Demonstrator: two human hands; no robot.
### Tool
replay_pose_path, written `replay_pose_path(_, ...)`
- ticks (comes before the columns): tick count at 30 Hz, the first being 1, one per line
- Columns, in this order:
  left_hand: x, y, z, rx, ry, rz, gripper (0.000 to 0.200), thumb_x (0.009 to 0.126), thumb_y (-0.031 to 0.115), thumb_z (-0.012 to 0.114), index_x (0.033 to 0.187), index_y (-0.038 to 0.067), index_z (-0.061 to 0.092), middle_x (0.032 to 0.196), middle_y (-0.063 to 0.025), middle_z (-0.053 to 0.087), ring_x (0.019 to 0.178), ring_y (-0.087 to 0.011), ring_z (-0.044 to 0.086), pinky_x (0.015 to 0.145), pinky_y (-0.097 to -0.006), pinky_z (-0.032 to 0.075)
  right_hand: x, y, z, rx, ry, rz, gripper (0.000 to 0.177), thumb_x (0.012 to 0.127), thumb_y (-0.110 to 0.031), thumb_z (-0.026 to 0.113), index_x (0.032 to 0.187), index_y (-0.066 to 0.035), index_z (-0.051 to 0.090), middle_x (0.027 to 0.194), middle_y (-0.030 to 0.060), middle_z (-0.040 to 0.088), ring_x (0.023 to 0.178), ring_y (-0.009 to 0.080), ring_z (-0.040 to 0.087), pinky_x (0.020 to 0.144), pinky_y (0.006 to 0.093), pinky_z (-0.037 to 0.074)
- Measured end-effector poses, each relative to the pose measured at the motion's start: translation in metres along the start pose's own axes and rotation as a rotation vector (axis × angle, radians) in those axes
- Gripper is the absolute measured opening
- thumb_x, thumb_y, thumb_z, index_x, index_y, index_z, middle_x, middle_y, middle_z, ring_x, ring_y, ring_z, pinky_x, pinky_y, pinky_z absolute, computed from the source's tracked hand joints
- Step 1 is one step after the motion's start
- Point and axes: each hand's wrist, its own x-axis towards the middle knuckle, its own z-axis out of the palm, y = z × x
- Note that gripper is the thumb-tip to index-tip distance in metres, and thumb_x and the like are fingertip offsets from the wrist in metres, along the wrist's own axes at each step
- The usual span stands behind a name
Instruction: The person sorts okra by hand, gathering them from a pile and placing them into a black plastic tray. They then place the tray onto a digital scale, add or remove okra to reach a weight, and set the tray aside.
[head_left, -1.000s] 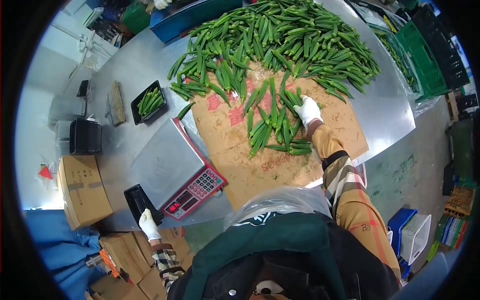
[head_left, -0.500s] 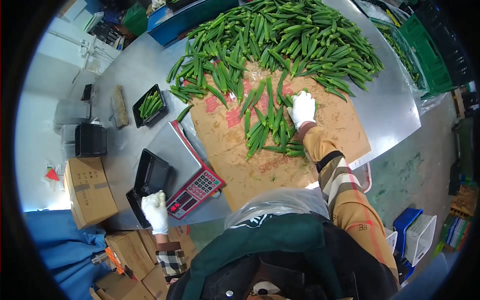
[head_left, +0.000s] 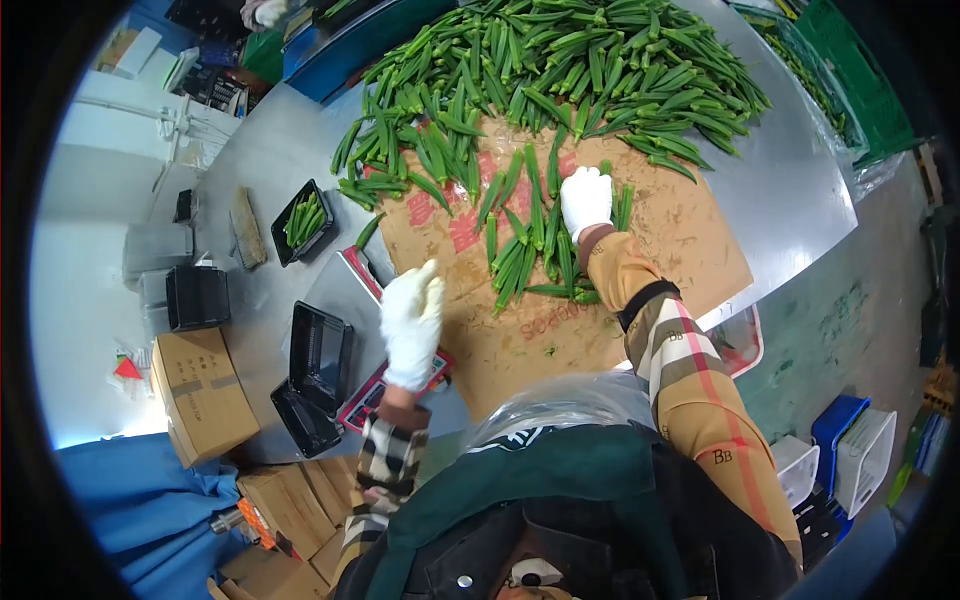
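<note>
My right hand point(head_left: 586, 203), in a white glove, has its fingers curled over okra at the right of a small group of pods point(head_left: 537, 235) on the brown cardboard sheet point(head_left: 480, 350). Okra tips show beside its fingers. Over the red-edged scale point(head_left: 367, 385) is my left hand point(head_left: 412, 315), also gloved, with nothing visible in it; its fingers are partly bent and hard to make out. An empty black tray point(head_left: 320, 350) rests on the scale, and another black tray point(head_left: 305, 420) lies against it. A large okra pile point(head_left: 580, 70) covers the far side.
A black tray of okra point(head_left: 305, 222) and a brush point(head_left: 247, 228) are on the metal table point(head_left: 265, 130) at left. Stacked black trays point(head_left: 197, 297) stand above a cardboard box point(head_left: 205, 395). Green crates point(head_left: 850, 75) stand at far right. Another person's hand point(head_left: 268, 12) shows at top left.
My left hand has moved up and right, away from the black trays to over the scale. My right hand has shifted slightly left among the okra. Another person's hand has appeared at top left.
</note>
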Motion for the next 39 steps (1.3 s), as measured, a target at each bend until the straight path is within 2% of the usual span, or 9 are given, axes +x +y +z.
replay_pose_path(5, 0.032, 0.015, 0.067, -0.265, -0.244, -0.147, 0.033, 0.094, 0.028, 0.067, 0.113, 0.001, 0.071, 0.103, -0.0184, 0.072, 0.098, -0.0316, 0.068, 0.089, -0.04, 0.051, 0.006, 0.005, 0.002, 0.002, -0.075, -0.06, 0.016, 0.083, -0.02, 0.063, 0.085, -0.006, 0.071, 0.088, 0.013, 0.065, 0.086, 0.03, 0.063, 0.074, 0.0449, 0.046)
replay_pose_path(10, 0.031, -0.002, 0.124, -0.069, -0.326, -0.134, 0.046, 0.089, 0.031, 0.071, 0.125, 0.003, 0.066, 0.108, -0.0173, 0.069, 0.1, -0.0338, 0.064, 0.089, -0.0428, 0.05, -0.039, 0.066, -0.043, 0.793, -0.149, 0.139, 0.044, 0.078, -0.045, 0.074, 0.084, -0.001, 0.072, 0.088, 0.0206, 0.069, 0.087, 0.0342, 0.069, 0.076, 0.045, 0.053)
replay_pose_path(13, 0.026, 0.02, 0.119, 0.041, -0.408, -0.161, 0.06, 0.084, 0.032, 0.075, 0.134, 0.004, 0.059, 0.111, -0.0131, 0.065, 0.105, -0.0325, 0.059, 0.088, -0.0427, 0.049, -0.098, 0.148, -0.094, 1.207, -0.659, 0.149, 0.031, 0.082, -0.03, 0.079, 0.08, -0.001, 0.071, 0.063, 0.0045, 0.062, 0.06, 0.0108, 0.055, 0.058, 0.032, 0.048)
replay_pose_path(16, 0.017, 0.018, 0.131, 0.228, -0.417, -0.022, 0.071, 0.079, 0.034, 0.079, 0.136, 0.0, 0.054, 0.108, -0.0134, 0.063, 0.104, -0.0323, 0.058, 0.087, -0.0429, 0.049, -0.173, 0.224, -0.098, 0.879, -0.916, 0.262, 0.031, 0.08, -0.029, 0.08, 0.092, -0.001, 0.074, 0.076, 0.01, 0.071, 0.07, 0.0135, 0.065, 0.066, 0.0327, 0.052)
replay_pose_path(20, 0.026, 0.032, 0.134, 0.401, -0.556, -0.008, 0.071, 0.078, 0.033, 0.079, 0.135, -0.002, 0.053, 0.109, -0.016, 0.064, 0.1, -0.0337, 0.06, 0.085, -0.0438, 0.05, -0.206, 0.24, -0.082, 0.713, -0.539, 0.337, 0.041, 0.081, -0.032, 0.079, 0.106, 0.0, 0.072, 0.097, 0.0187, 0.073, 0.089, 0.0274, 0.071, 0.08, 0.0367, 0.055)
replay_pose_path(26, 0.002, 0.011, 0.133, 0.231, -0.578, -0.164, 0.049, 0.08, 0.025, 0.075, 0.12, 0.002, 0.06, 0.093, -0.0157, 0.069, 0.09, -0.0352, 0.067, 0.079, -0.0453, 0.054, -0.096, 0.134, -0.039, 0.735, -0.05, 0.24, 0.058, 0.083, -0.038, 0.077, 0.124, 0.0, 0.064, 0.115, 0.0209, 0.067, 0.108, 0.0363, 0.065, 0.092, 0.0424, 0.052)
replay_pose_path(31, 0.023, 0.017, 0.085, -0.162, -0.643, -0.557, 0.041, 0.082, 0.029, 0.071, 0.11, 0.001, 0.061, 0.092, -0.0193, 0.072, 0.087, -0.0335, 0.07, 0.081, -0.0412, 0.053, -0.028, 0.068, -0.024, 0.454, -0.319, 0.387, 0.096, 0.077, -0.041, 0.082, 0.148, 0.004, 0.034, 0.12, 0.0226, 0.059, 0.111, 0.0369, 0.06, 0.094, 0.0444, 0.052)
replay_pose_path(34, 0.048, 0.023, 0.095, -0.27, -0.492, -0.459, 0.04, 0.082, 0.028, 0.071, 0.109, 0.0, 0.061, 0.095, -0.0205, 0.071, 0.091, -0.0325, 0.069, 0.082, -0.04, 0.053, -0.016, 0.049, -0.019, 0.371, -0.299, 0.332, 0.098, 0.076, -0.041, 0.081, 0.15, 0.001, 0.033, 0.121, 0.0226, 0.059, 0.11, 0.0375, 0.061, 0.093, 0.0445, 0.053)
replay_pose_path(39, 0.083, 0.06, 0.152, -0.22, -0.512, -0.397, 0.044, 0.082, 0.028, 0.074, 0.112, 0.0, 0.058, 0.102, -0.0217, 0.069, 0.099, -0.0366, 0.067, 0.085, -0.0422, 0.052, -0.012, 0.038, -0.008, 0.45, -0.299, 0.219, 0.063, 0.074, -0.024, 0.082, 0.123, 0.0, 0.05, 0.115, 0.022, 0.061, 0.101, 0.0358, 0.067, 0.084, 0.0444, 0.056)
